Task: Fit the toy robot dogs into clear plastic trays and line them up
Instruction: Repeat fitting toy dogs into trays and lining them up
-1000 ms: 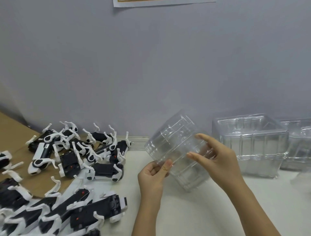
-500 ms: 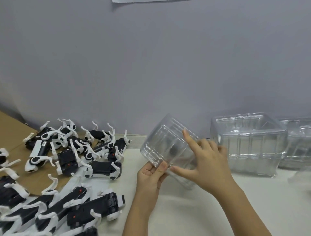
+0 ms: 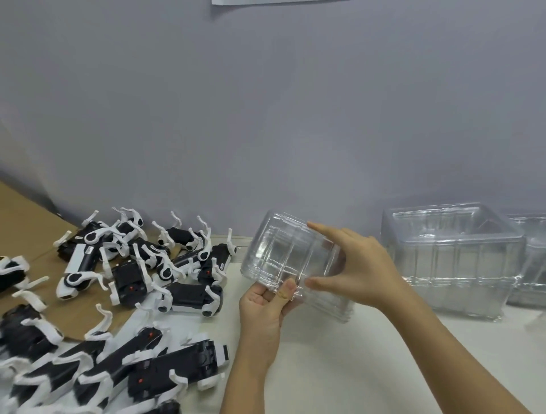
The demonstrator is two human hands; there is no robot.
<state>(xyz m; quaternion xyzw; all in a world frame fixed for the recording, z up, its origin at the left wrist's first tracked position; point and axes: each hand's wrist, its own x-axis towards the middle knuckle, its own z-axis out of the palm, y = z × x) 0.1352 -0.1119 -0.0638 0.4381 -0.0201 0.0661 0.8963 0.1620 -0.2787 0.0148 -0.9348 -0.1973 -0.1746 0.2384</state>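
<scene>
Ahead of you stands a plain grey wall [image 3: 266, 103], with the lower edge of a white paper sheet [image 3: 274, 1] showing at the very top, cut off by the frame. Below it a white tabletop [image 3: 354, 369] meets the wall, and brown cardboard [image 3: 26, 218] lies at your left.

Rightmost tray stack [image 3: 531, 266] and wall paper [image 3: 266, 1] run off frame.

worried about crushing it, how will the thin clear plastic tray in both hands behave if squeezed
The thin clear plastic tray probably flexes: its walls look film-thin. Likely light: the left hand pinches only its lower edge while the right hand grips it. Glossy walls may slip.
</scene>
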